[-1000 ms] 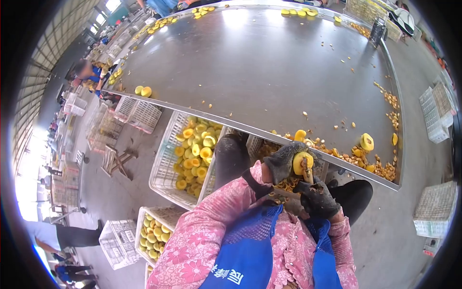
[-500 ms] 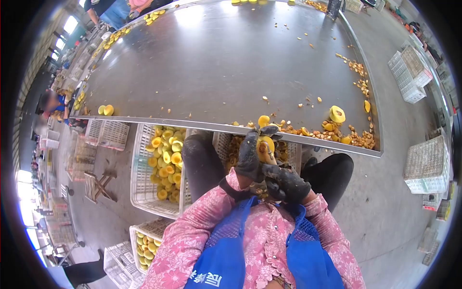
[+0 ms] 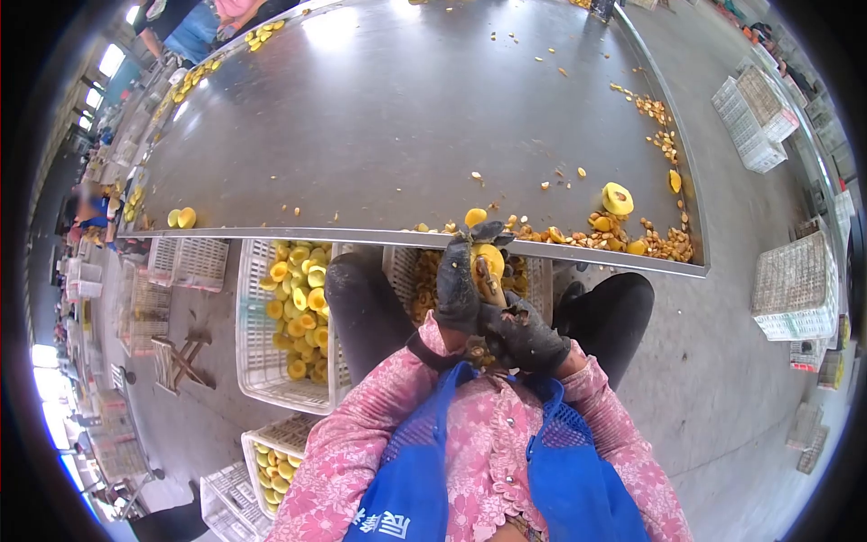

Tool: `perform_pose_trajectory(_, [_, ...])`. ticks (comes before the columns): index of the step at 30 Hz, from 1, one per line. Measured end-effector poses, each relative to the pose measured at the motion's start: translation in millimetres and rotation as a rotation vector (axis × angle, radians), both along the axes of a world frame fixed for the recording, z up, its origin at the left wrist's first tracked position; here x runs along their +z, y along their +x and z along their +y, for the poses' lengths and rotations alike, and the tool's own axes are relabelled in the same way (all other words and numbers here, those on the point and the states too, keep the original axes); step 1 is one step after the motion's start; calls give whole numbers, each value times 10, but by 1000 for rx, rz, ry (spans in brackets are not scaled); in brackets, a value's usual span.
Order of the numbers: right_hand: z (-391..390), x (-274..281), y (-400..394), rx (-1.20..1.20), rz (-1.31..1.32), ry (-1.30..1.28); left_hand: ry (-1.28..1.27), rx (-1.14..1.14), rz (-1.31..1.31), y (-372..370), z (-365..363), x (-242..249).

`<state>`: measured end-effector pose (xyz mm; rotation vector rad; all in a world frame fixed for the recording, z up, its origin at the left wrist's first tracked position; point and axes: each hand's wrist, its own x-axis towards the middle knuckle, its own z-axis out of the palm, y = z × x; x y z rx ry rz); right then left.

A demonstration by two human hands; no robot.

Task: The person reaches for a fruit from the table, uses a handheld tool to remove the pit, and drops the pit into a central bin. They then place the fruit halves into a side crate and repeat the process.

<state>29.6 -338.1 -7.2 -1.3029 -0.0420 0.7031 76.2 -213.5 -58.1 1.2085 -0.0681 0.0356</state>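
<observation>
My left hand (image 3: 459, 287), in a dark, stained glove, is closed around a yellow peach half (image 3: 489, 256) just below the table's near edge. My right hand (image 3: 526, 339), gloved the same way, grips a short tan-handled tool (image 3: 493, 287) whose far end is against the cut face of the fruit. The tool's working end is hard to make out. Under both hands, between my knees, a crate (image 3: 539, 287) holds brown pit pieces. Another peach half (image 3: 475, 217) rests on the table just beyond my left fingertips.
The metal table (image 3: 379, 135) has a raised rim. Pits and scraps (image 3: 668, 244) gather at its right corner beside a cut peach (image 3: 618, 199). A white crate of peach halves (image 3: 246, 348) stands left of my knee, a second one (image 3: 257, 492) behind it. Co-workers (image 3: 194, 32) are at the far left.
My right hand has shifted up against the fruit, its fingers now closer around the tool. My left hand keeps hold of the peach half. The view has shifted slightly.
</observation>
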Motion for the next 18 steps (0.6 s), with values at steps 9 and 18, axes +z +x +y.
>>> perform_pose_trajectory(9, [-107, 42, -53, -29, 449, 245, 511, -286, -300, 117, 324, 434])
perform_pose_trajectory(18, [27, 44, -86, 88, 481, 724, -186, -270, 126, -6, 181, 105])
